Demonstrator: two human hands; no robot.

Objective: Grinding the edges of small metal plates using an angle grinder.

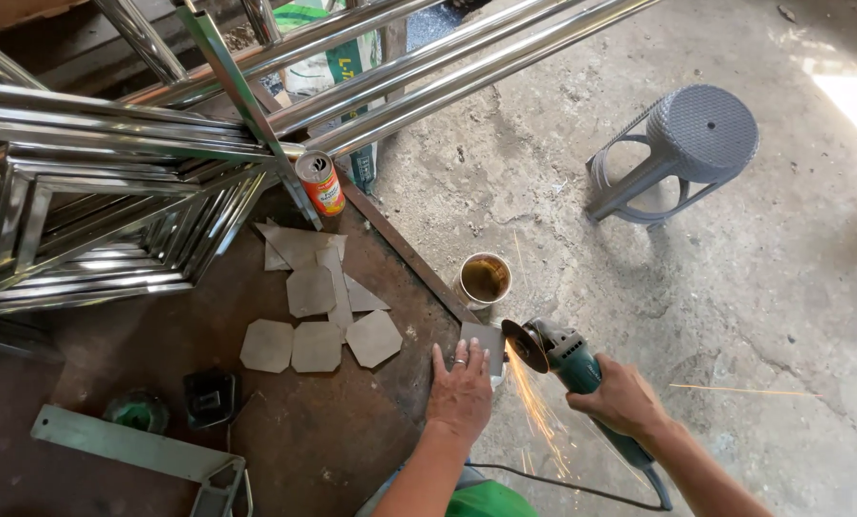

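Small flat steel plate [486, 343] lying at the corner of the rusty steel workbench [352, 431], one edge hanging just past the rim. Left hand [461, 388] spread flat, palm down, fingers pinning the plate to the bench top. Right hand [622, 395] wrapped closed around the body of a green angle grinder [572, 362], disc [525, 346] meeting the plate's overhanging edge, sparks [538, 412] spraying down toward the concrete floor [734, 287]. Plate likely thin, stiff and light, so prone to chatter or skate on the bench; probably hot near the ground edge, with sharp burrs. Best held well back from that edge, pressed flat from above. More cut plates [318, 316] lying together further in on the bench, a drink can [320, 182] just beyond them, a cup of brown liquid [486, 279] near the corner.
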